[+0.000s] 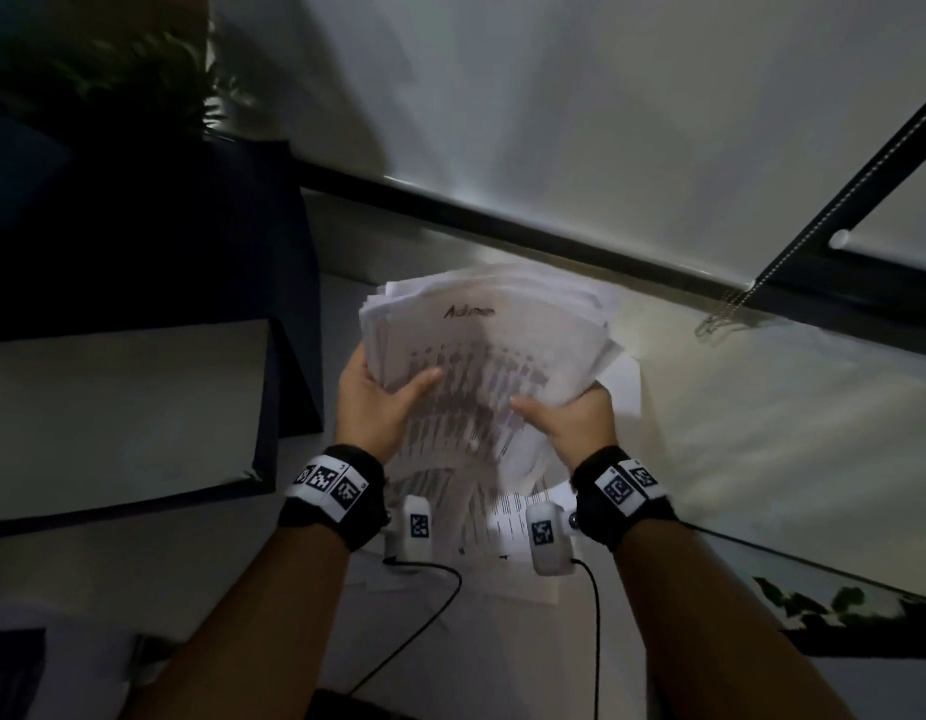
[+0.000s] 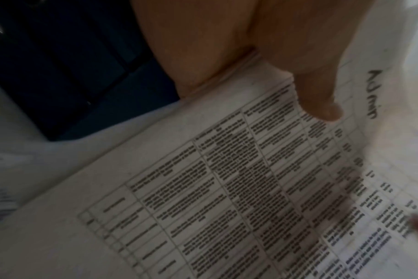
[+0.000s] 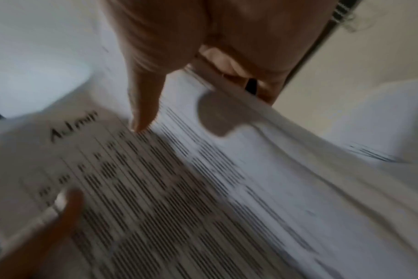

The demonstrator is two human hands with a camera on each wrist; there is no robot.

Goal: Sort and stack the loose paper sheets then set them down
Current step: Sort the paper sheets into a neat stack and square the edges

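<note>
Head view showed both hands clamped on a stack of printed paper sheets point(image 1: 481, 356) held above the white surface point(image 1: 762, 407): the left hand point(image 1: 372, 407) gripped its left edge, thumb on top, and the right hand point(image 1: 575, 413) gripped its right edge likewise. More loose sheets point(image 1: 507, 517) lay below the wrists. A dark folder point(image 1: 123, 407) sat left of the left hand.

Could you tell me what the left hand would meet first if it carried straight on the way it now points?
Probably the dark ledge under the pale blind: the left hand, gripping the paper stack, points up and away, though depth is unclear.
</note>
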